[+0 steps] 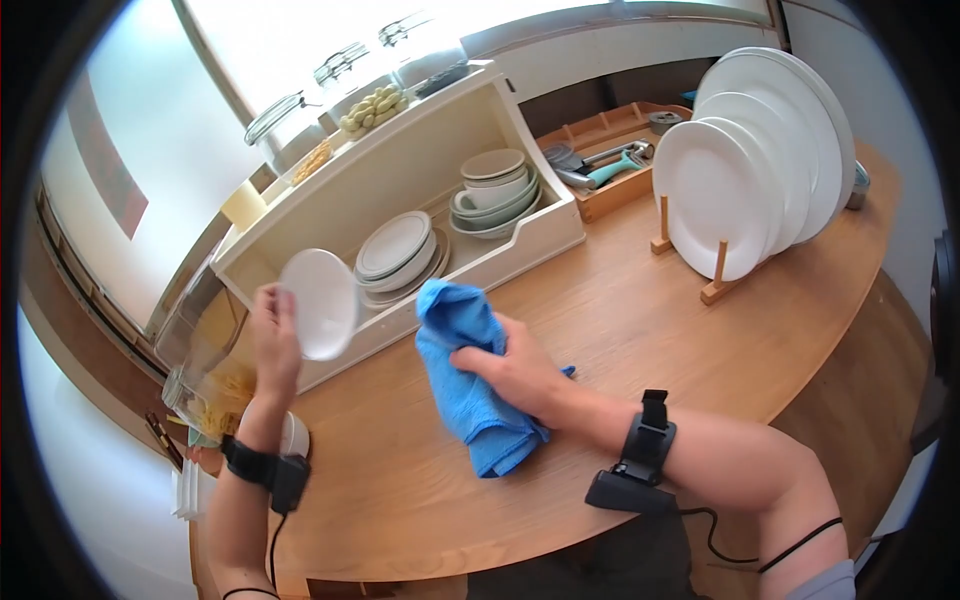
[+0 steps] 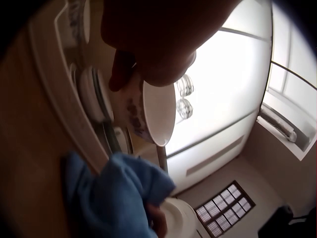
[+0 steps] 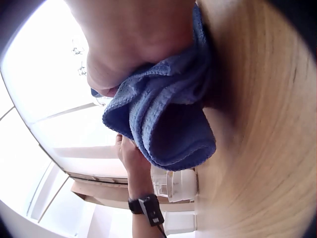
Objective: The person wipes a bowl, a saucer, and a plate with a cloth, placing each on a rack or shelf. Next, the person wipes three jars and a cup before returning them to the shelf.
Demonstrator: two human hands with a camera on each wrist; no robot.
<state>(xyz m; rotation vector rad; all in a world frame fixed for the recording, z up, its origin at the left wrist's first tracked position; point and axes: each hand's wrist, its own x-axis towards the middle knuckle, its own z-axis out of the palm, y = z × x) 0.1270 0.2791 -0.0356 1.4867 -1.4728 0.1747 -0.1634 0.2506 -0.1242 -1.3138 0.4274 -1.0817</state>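
Observation:
My left hand [image 1: 276, 345] grips a white bowl [image 1: 322, 305] by its rim and holds it up in front of the shelf's left end. In the left wrist view the same bowl [image 2: 159, 111] is tipped on its side, with a dark floral pattern on its outer wall. My right hand [image 1: 520, 370] holds a bunched blue cloth [image 1: 465, 400], thumb on top, over the table to the right of the bowl. Folds of the cloth [image 3: 163, 119] hang past the fingers in the right wrist view and hide most of them. Bowl and cloth are apart.
A cream shelf unit [image 1: 400, 325] holds stacked plates [image 1: 395, 245] and bowls with a cup [image 1: 492, 195]. Glass jars [image 1: 350, 85] stand on top. White plates [image 1: 715, 200] stand in a wooden rack at right, near a utensil tray [image 1: 600, 205]. A pasta jar [image 1: 200, 400] stands left.

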